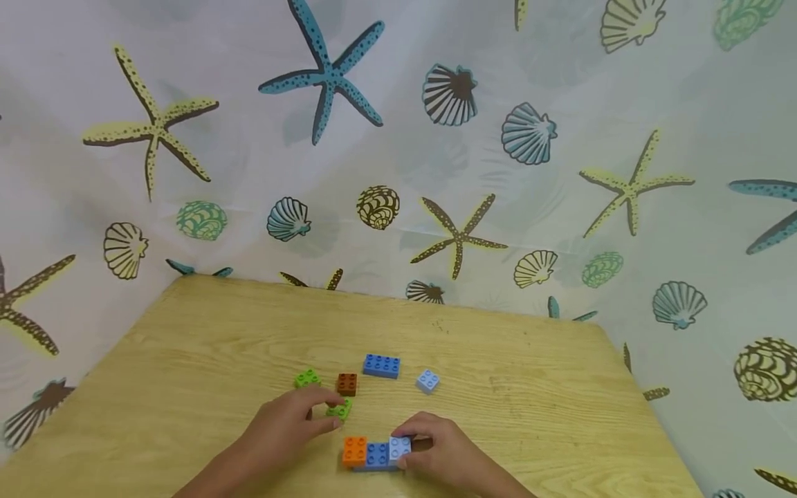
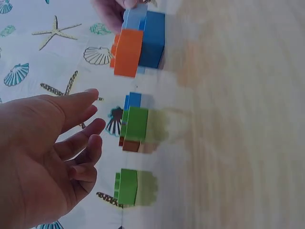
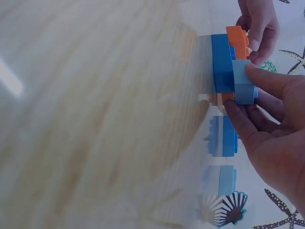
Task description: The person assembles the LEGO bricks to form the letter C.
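A blue brick (image 1: 376, 454) lies close in front of the person, with an orange brick (image 1: 355, 451) on its left end and a light blue brick (image 1: 399, 449) on its right end. My right hand (image 3: 281, 119) pinches the light blue brick between thumb and fingers. To the left, my left hand (image 2: 52, 148) is held with thumb and fingers apart and nothing between them. Its fingertips are at a green brick (image 1: 340, 409) in the head view; the left wrist view shows a gap between them and that green brick (image 2: 136, 124).
Behind the hands lie another green brick (image 1: 308, 377), a brown brick (image 1: 346, 384), a long blue brick (image 1: 382, 366) and a second light blue brick (image 1: 427, 381). The wooden table (image 1: 529, 387) meets a cloth (image 1: 386, 159) with shells and starfish at its back and sides.
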Available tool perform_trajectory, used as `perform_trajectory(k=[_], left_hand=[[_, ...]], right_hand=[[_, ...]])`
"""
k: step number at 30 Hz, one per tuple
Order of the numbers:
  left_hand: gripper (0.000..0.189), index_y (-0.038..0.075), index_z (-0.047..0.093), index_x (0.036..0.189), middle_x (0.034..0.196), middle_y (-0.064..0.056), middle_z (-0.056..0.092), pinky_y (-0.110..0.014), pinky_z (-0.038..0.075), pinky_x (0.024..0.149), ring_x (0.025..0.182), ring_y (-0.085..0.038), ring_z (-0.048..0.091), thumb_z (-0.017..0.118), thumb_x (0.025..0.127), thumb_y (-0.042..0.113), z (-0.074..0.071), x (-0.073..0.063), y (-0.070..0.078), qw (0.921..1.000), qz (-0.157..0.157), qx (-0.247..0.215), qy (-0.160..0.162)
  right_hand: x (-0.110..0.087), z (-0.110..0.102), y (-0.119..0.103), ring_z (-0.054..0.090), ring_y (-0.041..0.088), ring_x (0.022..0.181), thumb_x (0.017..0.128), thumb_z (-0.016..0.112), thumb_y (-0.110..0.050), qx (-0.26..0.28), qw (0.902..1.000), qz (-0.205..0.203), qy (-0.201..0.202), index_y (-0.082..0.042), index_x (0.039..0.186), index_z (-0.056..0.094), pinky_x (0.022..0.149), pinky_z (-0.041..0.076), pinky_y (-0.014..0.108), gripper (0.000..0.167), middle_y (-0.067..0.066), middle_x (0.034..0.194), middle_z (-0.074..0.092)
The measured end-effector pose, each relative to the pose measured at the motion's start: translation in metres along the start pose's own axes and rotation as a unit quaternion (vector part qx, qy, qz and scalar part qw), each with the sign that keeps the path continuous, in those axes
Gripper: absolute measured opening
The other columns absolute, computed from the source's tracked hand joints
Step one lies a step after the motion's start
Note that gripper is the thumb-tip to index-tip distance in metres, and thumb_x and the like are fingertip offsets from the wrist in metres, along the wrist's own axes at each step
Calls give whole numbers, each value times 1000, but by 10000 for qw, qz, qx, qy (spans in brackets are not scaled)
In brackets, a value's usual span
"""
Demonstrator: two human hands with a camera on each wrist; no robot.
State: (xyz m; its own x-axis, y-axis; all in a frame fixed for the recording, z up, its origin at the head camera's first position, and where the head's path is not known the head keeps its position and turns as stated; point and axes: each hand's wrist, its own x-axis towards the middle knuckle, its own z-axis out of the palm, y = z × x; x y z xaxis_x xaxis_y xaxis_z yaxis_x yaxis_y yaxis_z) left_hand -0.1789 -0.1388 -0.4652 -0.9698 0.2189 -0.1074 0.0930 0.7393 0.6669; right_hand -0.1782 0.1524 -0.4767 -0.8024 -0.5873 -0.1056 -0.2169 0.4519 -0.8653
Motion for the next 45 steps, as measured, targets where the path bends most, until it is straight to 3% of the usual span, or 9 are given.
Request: perform_trajectory(k=[7, 13, 17, 24, 32, 40, 45], left_hand=[[27, 29, 71, 122, 120, 7, 66, -31, 48, 65, 85, -8, 61, 71, 95, 33, -18, 17, -15, 9965, 376, 481, 568], [36, 21, 68, 128, 128, -3, 64, -36, 53, 68, 101, -22, 67, 70, 95, 35, -32, 28, -36, 9942, 425, 629, 766], [41, 19, 66, 132, 132, -6, 63, -44, 54, 76, 113, -31, 65, 68, 96, 40, -38, 35, -49, 9948, 360, 602, 739], [49, 17, 66, 133, 131, -10, 64, -50, 53, 78, 115, -34, 64, 68, 94, 46, -41, 43, -59, 9970, 269, 510, 521], [47, 17, 68, 127, 117, -1, 71, -55, 51, 82, 105, -25, 67, 72, 91, 47, -37, 47, -62, 9974, 140, 653, 259], [48, 18, 68, 126, 115, 0, 71, -54, 51, 79, 102, -24, 68, 75, 88, 46, -36, 48, -60, 9959, -19, 889, 169], [48, 18, 69, 126, 114, 0, 72, -54, 51, 79, 101, -23, 68, 75, 88, 45, -35, 49, -60, 9961, 41, 858, 179]], right_hand=[[1, 0, -2, 61, 4, 106, 89, 78, -14, 78, 9999, 63, 24, -14, 117, 74, 94, 53, 24, 29, -5, 116, 66], [2, -1, 1, 60, 3, 106, 90, 77, -17, 110, 9999, 6, -68, -15, 118, 73, 95, 53, 26, 28, -7, 115, 66], [2, -1, 0, 61, 3, 106, 90, 77, -17, 113, 9999, -8, -116, -15, 118, 73, 96, 53, 27, 28, -8, 115, 66], [3, -1, 1, 60, 2, 105, 90, 78, -16, 12, 10000, -33, -71, -16, 117, 73, 93, 52, 22, 28, -8, 114, 66], [3, -1, 2, 60, 2, 105, 90, 77, -15, 82, 9999, 11, -106, -15, 118, 73, 94, 52, 23, 28, -8, 115, 65], [1, -2, 0, 59, 2, 105, 91, 76, -15, 127, 9998, 40, -138, -12, 120, 72, 94, 52, 22, 29, -8, 115, 66], [0, -2, 1, 59, 2, 104, 91, 76, -16, 107, 9998, 119, -102, -14, 119, 73, 94, 51, 22, 28, -9, 115, 66]])
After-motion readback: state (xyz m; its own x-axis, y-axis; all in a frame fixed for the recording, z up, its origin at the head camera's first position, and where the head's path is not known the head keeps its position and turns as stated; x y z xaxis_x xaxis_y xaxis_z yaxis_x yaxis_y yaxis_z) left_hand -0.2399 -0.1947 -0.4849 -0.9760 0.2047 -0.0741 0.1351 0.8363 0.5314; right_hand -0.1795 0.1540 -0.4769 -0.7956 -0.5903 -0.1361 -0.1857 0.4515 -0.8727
